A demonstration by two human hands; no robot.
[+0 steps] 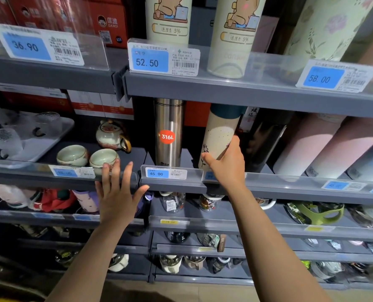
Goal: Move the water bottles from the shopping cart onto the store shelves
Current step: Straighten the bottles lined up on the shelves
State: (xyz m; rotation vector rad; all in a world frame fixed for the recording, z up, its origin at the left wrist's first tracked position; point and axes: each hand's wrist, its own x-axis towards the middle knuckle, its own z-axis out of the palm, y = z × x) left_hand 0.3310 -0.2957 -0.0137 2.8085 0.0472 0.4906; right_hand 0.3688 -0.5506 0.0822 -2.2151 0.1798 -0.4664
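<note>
The steel bottle (168, 132) with the round orange 316L sticker stands upright on the grey middle shelf (172, 186), directly behind the 45.00 price tag (166, 173), and serves well as a fixed mark. Just to its right, the right hand (227, 163) grasps a cream bottle (219, 136) with a dark teal cap and a flower print: the thumb lies across the bottle's lower front and the fingers wrap round its right side. That bottle leans a little toward the steel one, its base on or just above the same shelf (the hand hides the contact, so I cannot tell which). Right of it stand a dark bottle (266, 138) and then pale pink bottles (312, 144). To the left of the steel bottle and slightly lower, the left hand (118, 190) is released, fingers straight and spread, fingertips resting on the front lip of the shelf and holding nothing. Behind those fingertips sit two small glazed cups (87, 156) and a teapot (112, 135). Above the steel bottle, on the next shelf up, stand two cream bear-print bottles (235, 35) beside a 52.50 tag (163, 61).
</note>
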